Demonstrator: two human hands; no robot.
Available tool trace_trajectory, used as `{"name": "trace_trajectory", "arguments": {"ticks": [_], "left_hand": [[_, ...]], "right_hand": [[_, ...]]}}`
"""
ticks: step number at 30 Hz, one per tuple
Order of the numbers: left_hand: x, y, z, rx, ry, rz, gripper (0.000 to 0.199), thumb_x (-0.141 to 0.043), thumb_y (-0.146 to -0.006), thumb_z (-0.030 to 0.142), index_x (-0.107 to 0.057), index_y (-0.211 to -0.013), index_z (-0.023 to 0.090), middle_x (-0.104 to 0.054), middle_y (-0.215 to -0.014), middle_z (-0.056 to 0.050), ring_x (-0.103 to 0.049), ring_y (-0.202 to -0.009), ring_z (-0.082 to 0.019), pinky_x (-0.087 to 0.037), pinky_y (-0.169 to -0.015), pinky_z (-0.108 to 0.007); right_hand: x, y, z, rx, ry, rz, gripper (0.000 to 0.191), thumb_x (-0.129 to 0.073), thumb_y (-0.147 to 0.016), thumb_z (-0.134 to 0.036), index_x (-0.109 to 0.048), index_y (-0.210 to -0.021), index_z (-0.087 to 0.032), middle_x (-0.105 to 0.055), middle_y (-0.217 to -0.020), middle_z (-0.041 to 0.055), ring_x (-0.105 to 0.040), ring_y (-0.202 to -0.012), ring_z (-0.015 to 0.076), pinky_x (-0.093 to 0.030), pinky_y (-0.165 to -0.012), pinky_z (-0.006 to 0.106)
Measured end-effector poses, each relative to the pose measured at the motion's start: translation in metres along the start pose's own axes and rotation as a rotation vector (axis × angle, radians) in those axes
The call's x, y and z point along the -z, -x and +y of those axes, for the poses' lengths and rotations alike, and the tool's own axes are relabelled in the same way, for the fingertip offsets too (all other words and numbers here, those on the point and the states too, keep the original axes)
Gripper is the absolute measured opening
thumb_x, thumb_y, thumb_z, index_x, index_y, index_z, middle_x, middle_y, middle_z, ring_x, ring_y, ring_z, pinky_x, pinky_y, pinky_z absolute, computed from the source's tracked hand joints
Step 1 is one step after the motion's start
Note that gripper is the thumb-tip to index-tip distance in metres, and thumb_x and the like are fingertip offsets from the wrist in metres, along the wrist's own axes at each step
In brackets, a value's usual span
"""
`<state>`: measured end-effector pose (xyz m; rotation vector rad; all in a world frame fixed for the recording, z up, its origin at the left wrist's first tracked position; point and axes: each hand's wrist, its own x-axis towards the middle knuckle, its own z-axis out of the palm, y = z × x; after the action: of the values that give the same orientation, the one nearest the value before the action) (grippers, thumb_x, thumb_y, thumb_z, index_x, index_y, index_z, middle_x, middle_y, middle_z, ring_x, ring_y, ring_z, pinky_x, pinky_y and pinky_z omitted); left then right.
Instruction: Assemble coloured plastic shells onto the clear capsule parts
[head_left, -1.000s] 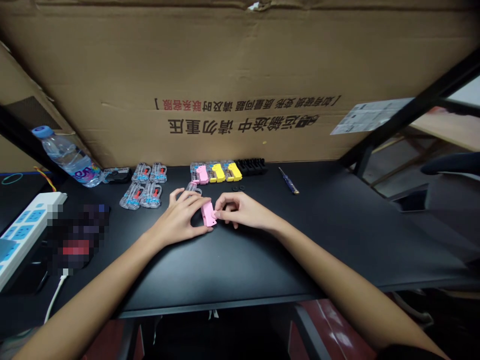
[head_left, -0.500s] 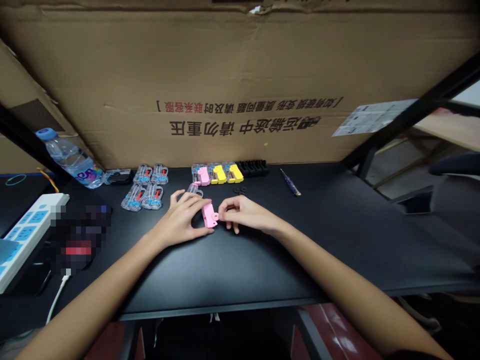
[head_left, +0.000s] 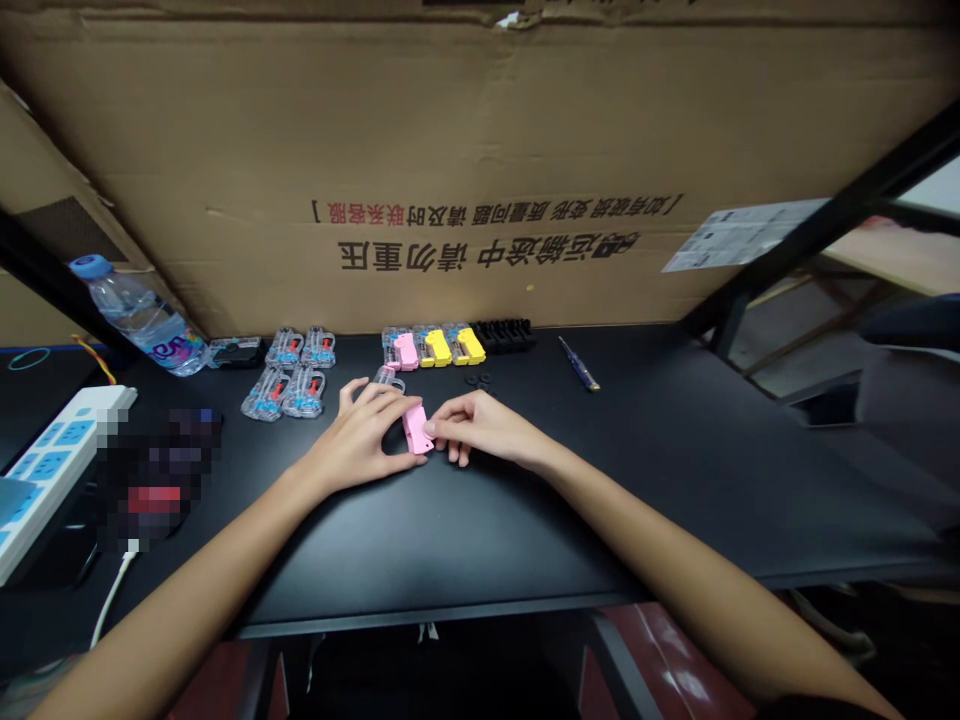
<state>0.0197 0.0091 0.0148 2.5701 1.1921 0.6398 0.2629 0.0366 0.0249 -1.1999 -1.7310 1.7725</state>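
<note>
Working at a black desk (head_left: 675,480) here, seen from the head cam. The left hand (head_left: 356,440) is half-curled around the left side of a small pink plastic piece (head_left: 417,430), with the thumb tip at its near end. The right hand (head_left: 480,430) is mostly closed, its fingertips (head_left: 435,428) pinching the piece's right side. So the piece sits between both hands, tilted a bit, and I can't tell if it's touching the desk. Just past the left hand's fingers is a clear plastic piece (head_left: 388,378).

Along the far edge, there are clear packs (head_left: 285,385) on the left, then pink and yellow pieces (head_left: 439,348) and a black rack (head_left: 502,335). Two small black rings (head_left: 478,380) lie near the right hand, with a screwdriver (head_left: 579,363) off to the right. Far left, there's a water bottle (head_left: 139,320) lying down, and a white power strip (head_left: 52,460) sits near the left edge beside a pixelated blur (head_left: 154,480). A big cardboard sheet (head_left: 225,130) stands behind it all.
</note>
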Motion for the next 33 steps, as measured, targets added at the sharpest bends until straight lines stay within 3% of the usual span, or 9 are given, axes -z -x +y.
{"name": "trace_trajectory", "arguments": {"ticks": [9, 14, 18, 22, 25, 28, 33], "left_hand": [[-0.001, 0.000, 0.000, 0.002, -0.005, 0.002, 0.068, -0.081, -0.089, 0.055, -0.060, -0.145, 0.023, -0.072, -0.137, -0.011, -0.057, -0.137, -0.033, -0.017, -0.125, -0.059], [0.005, -0.001, 0.002, -0.001, 0.002, -0.014, 0.074, -0.083, -0.086, 0.060, -0.058, -0.148, 0.026, -0.068, -0.145, -0.010, -0.051, -0.143, -0.035, -0.018, -0.125, -0.058], [0.018, -0.001, 0.004, 0.008, 0.011, 0.040, 0.066, -0.076, -0.091, 0.059, -0.057, -0.147, 0.029, -0.063, -0.153, -0.009, -0.049, -0.145, -0.034, -0.021, -0.124, -0.055], [0.028, -0.002, -0.001, 0.084, -0.014, 0.127, 0.033, -0.047, -0.107, 0.034, -0.061, -0.137, 0.027, -0.070, -0.142, -0.006, -0.057, -0.135, -0.028, -0.028, -0.119, -0.050], [0.029, -0.002, -0.006, 0.130, -0.063, 0.161, 0.036, -0.040, -0.104, 0.018, -0.063, -0.130, 0.025, -0.072, -0.136, -0.006, -0.061, -0.129, -0.026, -0.032, -0.114, -0.047], [0.027, -0.002, -0.010, 0.157, -0.096, 0.144, 0.036, -0.041, -0.103, 0.016, -0.063, -0.130, 0.025, -0.071, -0.137, -0.006, -0.062, -0.128, -0.026, -0.034, -0.110, -0.047], [0.021, 0.000, -0.015, 0.187, -0.119, 0.084, 0.034, -0.046, -0.106, 0.025, -0.061, -0.135, 0.029, -0.067, -0.143, -0.005, -0.062, -0.129, -0.027, -0.035, -0.108, -0.049]], "right_hand": [[-0.002, -0.003, 0.006, 0.027, 0.023, -0.031, 0.049, -0.082, -0.080, -0.063, -0.071, -0.081, -0.015, -0.069, -0.060, 0.0002, -0.063, -0.049, 0.0121, -0.052, -0.050, 0.024], [0.005, 0.000, 0.007, 0.011, 0.150, -0.006, 0.049, -0.074, -0.088, -0.064, -0.069, -0.076, -0.016, -0.068, -0.061, 0.0017, -0.060, -0.045, 0.0125, -0.047, -0.044, 0.024], [0.018, 0.002, 0.005, 0.119, 0.341, 0.191, 0.046, -0.067, -0.094, -0.060, -0.069, -0.076, -0.017, -0.066, -0.062, 0.0016, -0.055, -0.046, 0.0124, -0.041, -0.045, 0.026], [0.024, 0.002, 0.003, 0.398, 0.461, 0.418, 0.020, -0.062, -0.097, -0.036, -0.072, -0.097, -0.019, -0.074, -0.083, 0.0036, -0.063, -0.064, 0.0163, -0.050, -0.060, 0.030], [0.021, 0.004, 0.001, 0.624, 0.561, 0.306, 0.026, -0.059, -0.092, -0.017, -0.072, -0.114, -0.023, -0.077, -0.113, 0.0074, -0.071, -0.098, 0.0226, -0.058, -0.087, 0.038], [0.016, 0.007, -0.001, 0.701, 0.651, 0.126, 0.035, -0.059, -0.092, -0.011, -0.072, -0.121, -0.025, -0.073, -0.134, 0.0087, -0.065, -0.127, 0.0268, -0.051, -0.111, 0.049], [0.017, 0.006, 0.006, 0.627, 0.735, 0.098, 0.028, -0.062, -0.099, -0.019, -0.074, -0.122, -0.026, -0.072, -0.133, 0.0091, -0.063, -0.128, 0.0281, -0.050, -0.113, 0.052]]}}
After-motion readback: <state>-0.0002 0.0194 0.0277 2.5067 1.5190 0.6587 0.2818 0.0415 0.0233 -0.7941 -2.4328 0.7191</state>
